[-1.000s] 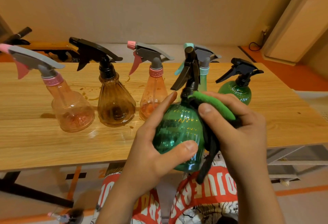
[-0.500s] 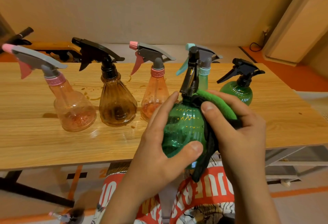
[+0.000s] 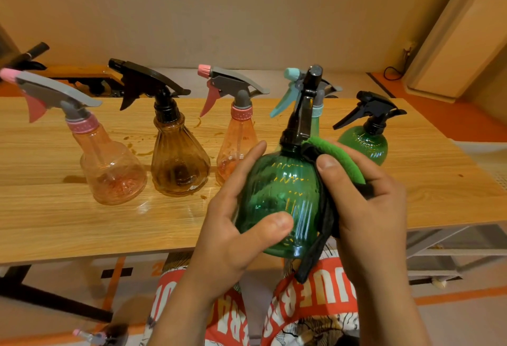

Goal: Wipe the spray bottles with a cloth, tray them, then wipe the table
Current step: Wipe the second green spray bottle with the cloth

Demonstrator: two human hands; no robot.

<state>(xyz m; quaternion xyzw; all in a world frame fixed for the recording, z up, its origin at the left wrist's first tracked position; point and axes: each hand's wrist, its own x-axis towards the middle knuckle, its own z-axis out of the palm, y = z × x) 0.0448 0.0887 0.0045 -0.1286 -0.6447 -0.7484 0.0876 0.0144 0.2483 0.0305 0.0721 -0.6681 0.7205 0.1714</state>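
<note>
- Stretching across the room, the wooden surface (image 3: 55, 222) carries brown splashes (image 3: 142, 152) among the bottles, so the final wipe is not yet done.
- Standing upright on it is a row of five spray bottles (image 3: 178, 164). They look like thin clear plastic, nearly empty and probably light and easy to tip. I can see no tray from here.
- Held clear of the surface, above its near edge and over the person's lap, is the green bottle (image 3: 279, 194). Its ribbed, glossy belly looks slick and would likely dent under a hard squeeze. The widest part seems the safest place to hold it.
- Wrapped round that belly is the left hand (image 3: 233, 236), with its fingers behind and its thumb in front.
- Curled over the shoulder is the right hand (image 3: 370, 208), its thumb pinching the cloth against the plastic.
- Soft and limp, the cloth (image 3: 340, 156) shows green pile on top, and a dark tail hangs below.
- Topping the green bottle, the black trigger head (image 3: 304, 109) looks stiff but awkward to hold.
</note>
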